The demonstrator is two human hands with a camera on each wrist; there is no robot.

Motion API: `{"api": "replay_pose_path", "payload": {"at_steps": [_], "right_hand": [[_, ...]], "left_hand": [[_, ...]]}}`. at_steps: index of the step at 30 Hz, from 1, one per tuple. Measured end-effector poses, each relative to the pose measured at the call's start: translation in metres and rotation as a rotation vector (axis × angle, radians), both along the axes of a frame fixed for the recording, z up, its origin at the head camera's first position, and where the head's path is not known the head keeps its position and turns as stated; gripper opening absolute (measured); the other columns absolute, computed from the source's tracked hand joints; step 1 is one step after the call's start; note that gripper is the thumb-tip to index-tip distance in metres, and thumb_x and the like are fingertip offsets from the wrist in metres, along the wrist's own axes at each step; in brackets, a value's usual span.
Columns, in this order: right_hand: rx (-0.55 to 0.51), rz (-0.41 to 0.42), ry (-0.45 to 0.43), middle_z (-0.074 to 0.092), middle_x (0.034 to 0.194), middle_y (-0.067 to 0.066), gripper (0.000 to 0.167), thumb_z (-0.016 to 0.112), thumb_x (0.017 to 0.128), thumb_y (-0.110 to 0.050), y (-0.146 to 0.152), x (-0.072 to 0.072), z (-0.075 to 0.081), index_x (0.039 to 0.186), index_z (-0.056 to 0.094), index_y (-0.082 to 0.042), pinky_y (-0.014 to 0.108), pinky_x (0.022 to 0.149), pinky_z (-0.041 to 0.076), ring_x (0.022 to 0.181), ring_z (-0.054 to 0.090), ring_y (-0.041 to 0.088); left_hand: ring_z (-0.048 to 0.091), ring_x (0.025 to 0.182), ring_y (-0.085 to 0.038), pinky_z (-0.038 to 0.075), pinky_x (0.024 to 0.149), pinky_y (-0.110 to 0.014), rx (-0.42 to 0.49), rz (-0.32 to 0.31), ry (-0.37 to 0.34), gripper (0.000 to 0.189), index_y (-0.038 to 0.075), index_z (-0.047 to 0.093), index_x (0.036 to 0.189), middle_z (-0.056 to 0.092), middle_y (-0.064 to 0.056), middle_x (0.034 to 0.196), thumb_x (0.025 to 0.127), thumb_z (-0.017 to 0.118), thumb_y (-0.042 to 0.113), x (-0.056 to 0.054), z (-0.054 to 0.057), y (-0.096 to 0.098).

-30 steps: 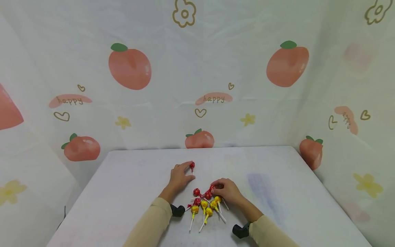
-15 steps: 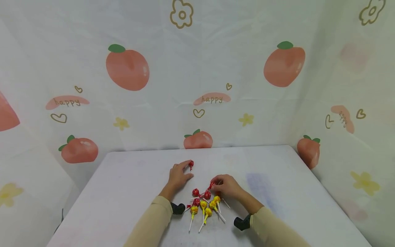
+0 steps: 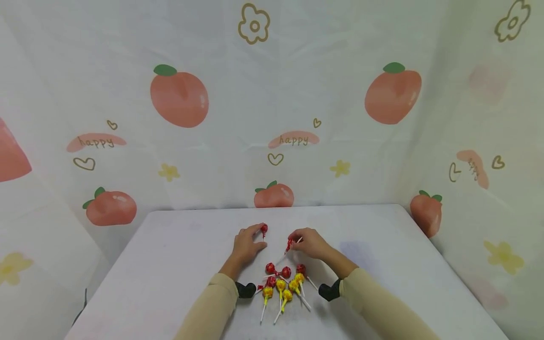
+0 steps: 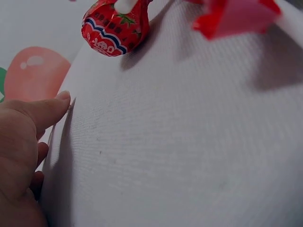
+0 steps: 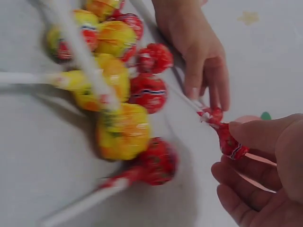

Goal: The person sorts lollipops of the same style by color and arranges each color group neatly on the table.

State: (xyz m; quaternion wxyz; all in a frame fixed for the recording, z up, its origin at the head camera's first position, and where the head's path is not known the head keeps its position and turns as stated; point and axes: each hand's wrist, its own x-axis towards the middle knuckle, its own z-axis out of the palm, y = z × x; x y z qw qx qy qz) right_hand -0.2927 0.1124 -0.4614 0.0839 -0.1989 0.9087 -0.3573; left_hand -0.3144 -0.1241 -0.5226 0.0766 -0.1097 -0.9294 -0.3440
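Note:
My right hand pinches a red-wrapped lollipop by its head between thumb and fingers, raised over the table beyond the pile. Its white stick points back to the left. Farther left, my left hand rests on the table with thumb and index finger spread apart. A second red lollipop is at the index fingertip, its stick reaching toward the thumb. In the left wrist view the thumb shows beside the table surface, and a red lollipop head appears at the top.
Between my forearms lie several yellow lollipops with sticks toward me. Several red lollipops lie at the pile's far side. The white table meets a fruit-printed cloth backdrop at the back.
My right hand has drawn a red lollipop away from the pile, moving up and farther back, which uncovers another red lollipop at the right. My left hand has stayed in place.

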Motion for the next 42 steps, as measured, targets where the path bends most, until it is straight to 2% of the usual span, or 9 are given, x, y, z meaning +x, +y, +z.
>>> {"api": "replay_pose_path", "payload": {"at_steps": [8,12,17,24,35,39,42], "right_hand": [[0.022,-0.002,0.035,0.064,0.091,0.0,0.024,0.068,0.091,-0.01,-0.009,-0.018,0.021,0.113,0.07,-0.002,0.031,0.072,0.052,0.081,0.055,0.018],[0.031,-0.003,0.06,0.064,0.09,0.001,0.024,0.068,0.091,-0.009,-0.015,-0.025,0.022,0.113,0.07,-0.001,0.03,0.071,0.05,0.081,0.054,0.018],[0.02,-0.019,0.092,0.063,0.089,0.002,0.022,0.071,0.089,-0.01,-0.022,-0.032,0.015,0.109,0.07,-0.002,0.03,0.069,0.05,0.08,0.054,0.017],[-0.04,-0.136,0.043,0.062,0.09,0.004,0.015,0.07,0.088,-0.008,-0.028,-0.042,0.004,0.101,0.064,-0.003,0.035,0.074,0.051,0.081,0.057,0.019],[-0.176,-0.22,-0.013,0.064,0.098,0.007,0.019,0.068,0.09,-0.008,-0.04,-0.057,-0.02,0.108,0.068,-0.003,0.033,0.078,0.053,0.088,0.057,0.021],[-0.255,-0.267,-0.058,0.066,0.099,0.006,0.02,0.068,0.091,-0.01,-0.046,-0.058,-0.031,0.11,0.069,-0.004,0.032,0.074,0.054,0.084,0.058,0.02],[-0.294,-0.279,-0.052,0.068,0.099,0.007,0.021,0.069,0.089,-0.008,-0.05,-0.058,-0.037,0.11,0.069,-0.002,0.03,0.067,0.053,0.079,0.059,0.018]], "left_hand": [[0.048,0.121,-0.031,0.033,0.099,-0.052,-0.001,0.008,-0.008,0.059,0.017,0.055,0.139,0.056,-0.006,0.137,0.085,0.076,0.024,-0.001,0.0,0.0],[0.048,0.121,-0.031,0.033,0.1,-0.053,0.002,0.015,-0.003,0.058,0.018,0.055,0.139,0.056,-0.006,0.137,0.085,0.076,0.025,-0.002,-0.002,0.0],[0.048,0.122,-0.031,0.033,0.1,-0.053,0.003,0.03,-0.002,0.057,0.018,0.056,0.139,0.056,-0.006,0.137,0.085,0.076,0.024,-0.002,-0.002,0.002],[0.048,0.122,-0.03,0.033,0.1,-0.052,0.004,0.041,-0.003,0.057,0.018,0.055,0.139,0.056,-0.005,0.138,0.086,0.075,0.023,-0.002,-0.002,0.003],[0.048,0.122,-0.03,0.033,0.1,-0.052,-0.004,0.039,0.005,0.056,0.018,0.055,0.139,0.056,-0.005,0.138,0.086,0.075,0.023,-0.002,-0.002,0.001],[0.049,0.121,-0.031,0.034,0.099,-0.052,0.001,0.033,0.01,0.057,0.018,0.056,0.138,0.056,-0.006,0.137,0.086,0.075,0.022,-0.002,-0.002,0.001],[0.05,0.119,-0.032,0.035,0.097,-0.053,-0.002,0.022,0.028,0.057,0.016,0.056,0.138,0.057,-0.006,0.136,0.085,0.076,0.022,-0.001,-0.002,0.001]]}}
